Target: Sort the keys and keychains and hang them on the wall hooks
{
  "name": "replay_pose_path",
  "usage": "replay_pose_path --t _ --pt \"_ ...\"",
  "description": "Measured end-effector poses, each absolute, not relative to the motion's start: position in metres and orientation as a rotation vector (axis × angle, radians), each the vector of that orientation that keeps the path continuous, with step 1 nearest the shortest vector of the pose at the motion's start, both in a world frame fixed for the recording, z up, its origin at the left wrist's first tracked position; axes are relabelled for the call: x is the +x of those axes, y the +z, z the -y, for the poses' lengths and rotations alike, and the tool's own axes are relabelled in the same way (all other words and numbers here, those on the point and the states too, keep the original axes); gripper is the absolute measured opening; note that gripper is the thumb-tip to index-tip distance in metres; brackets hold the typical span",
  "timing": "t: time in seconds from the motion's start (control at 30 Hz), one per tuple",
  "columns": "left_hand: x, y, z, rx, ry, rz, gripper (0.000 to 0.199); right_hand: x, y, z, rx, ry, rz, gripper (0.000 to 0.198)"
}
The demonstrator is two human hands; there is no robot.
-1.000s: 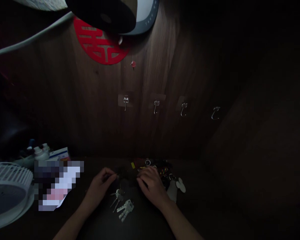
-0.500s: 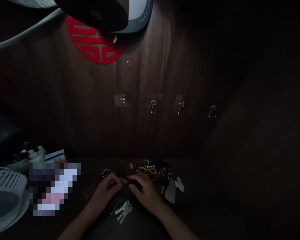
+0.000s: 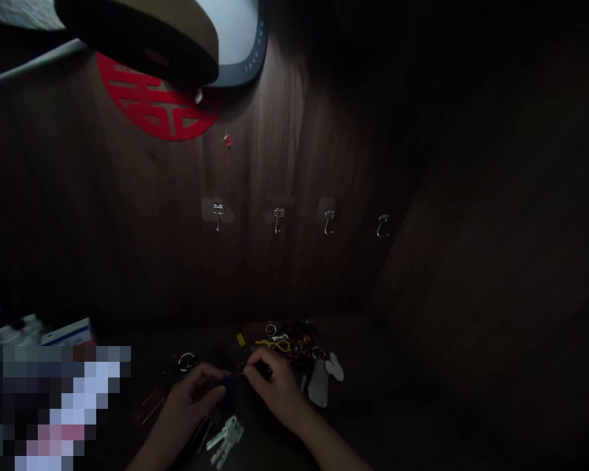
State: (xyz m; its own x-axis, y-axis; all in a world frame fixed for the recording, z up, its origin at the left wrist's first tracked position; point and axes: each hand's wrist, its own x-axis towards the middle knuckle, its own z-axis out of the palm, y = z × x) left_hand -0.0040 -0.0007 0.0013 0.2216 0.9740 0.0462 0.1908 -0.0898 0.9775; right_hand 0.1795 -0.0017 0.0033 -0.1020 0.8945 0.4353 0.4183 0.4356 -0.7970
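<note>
Over a dark table, my left hand [image 3: 194,399] has its thumb and fingers closed on a dark blue object [image 3: 230,387], whose kind the dim light hides. Facing it, my right hand [image 3: 275,386] pinches what looks like a small metal ring [image 3: 241,369] between thumb and fingertips. The two hands are a little apart. Below them lies a bunch of silver keys [image 3: 226,439]. Behind the right hand is a tangle of cords and rings with a yellow cord [image 3: 275,345]. A grey tag [image 3: 319,383] and a pale rounded tag [image 3: 334,367] lie to its right.
A metal ring [image 3: 187,360] and a dark red strip [image 3: 151,405] lie left of my left hand. Several hooks, one a silver hook [image 3: 218,214], are fixed on the wooden wall. A box [image 3: 69,332] and bottles stand at left. A red paper cutout [image 3: 167,108] hangs above.
The view has shifted, so the scene sits further left and lower. My hands have drawn slightly apart, and the dark blue object now shows between them.
</note>
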Motion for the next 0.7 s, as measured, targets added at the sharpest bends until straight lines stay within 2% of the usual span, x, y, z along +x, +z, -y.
replay_pose_path --t 0.17,0.3,0.5,0.7 --pt "-0.013 0.001 -0.002 1.53 1.074 -1.314 0.024 0.219 0.026 -0.017 -1.178 0.5 1.435 0.017" --pt "-0.019 -0.005 -0.005 1.608 1.083 -1.402 0.024 0.264 0.071 -0.042 -1.18 0.325 1.296 0.018" --pt "-0.018 -0.015 -0.003 1.751 1.03 -1.338 0.021 0.303 0.144 -0.071 -1.096 0.205 1.271 0.021" --pt "-0.019 -0.015 -0.001 1.835 0.938 -1.271 0.021 0.31 0.168 -0.088 -1.056 0.188 1.242 0.022"
